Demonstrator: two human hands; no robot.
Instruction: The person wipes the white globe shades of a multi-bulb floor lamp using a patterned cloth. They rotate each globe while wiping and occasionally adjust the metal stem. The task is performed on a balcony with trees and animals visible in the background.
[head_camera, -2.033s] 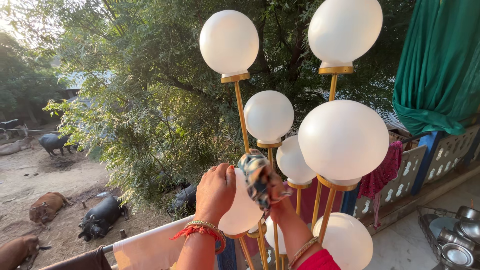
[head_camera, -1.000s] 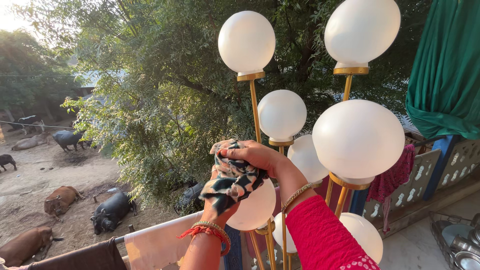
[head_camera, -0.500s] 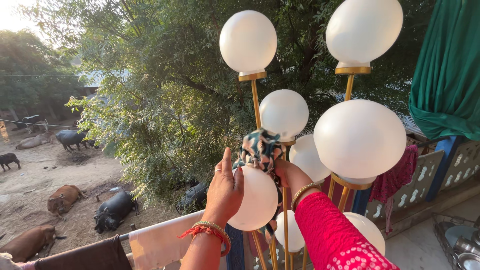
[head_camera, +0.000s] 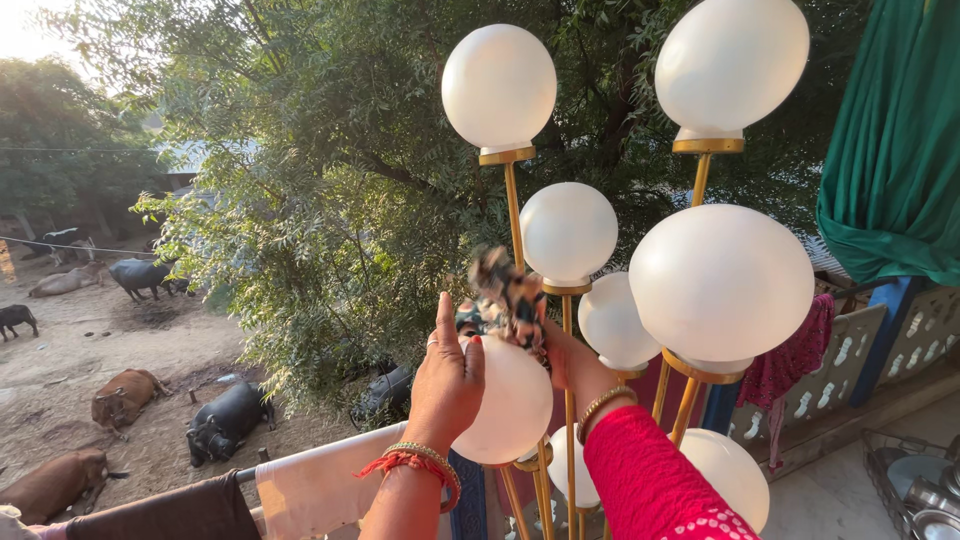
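From the head view, the left hand (head_camera: 447, 375) lies flat with fingers together and thumb out, pressed against the near left side of a smooth, matte white glass globe (head_camera: 512, 405) that sits on a brass-coloured metal cup and thin stem. The right hand (head_camera: 560, 360) is mostly hidden behind that globe; its fingers pinch a crumpled patterned cloth in dark green, white and orange (head_camera: 505, 298), blurred, bunched on top of the globe.

Around it rise more of the same round frosted lamp globes on slender golden rods: a tall one at centre (head_camera: 498, 86), a tall one at upper right (head_camera: 732, 64), a middle one (head_camera: 567, 232), a large near one at right (head_camera: 720, 282), with smaller ones low behind. These rods crowd close to the right forearm in its pink sleeve (head_camera: 655, 480).

Far behind stands a leafy tree (head_camera: 330, 200). Down at left, dark and brown cattle (head_camera: 225, 425) lie on bare dirt. A green draped fabric (head_camera: 890, 140) hangs at right, and steel dishes in a wire basket (head_camera: 915, 480) sit at lower right.
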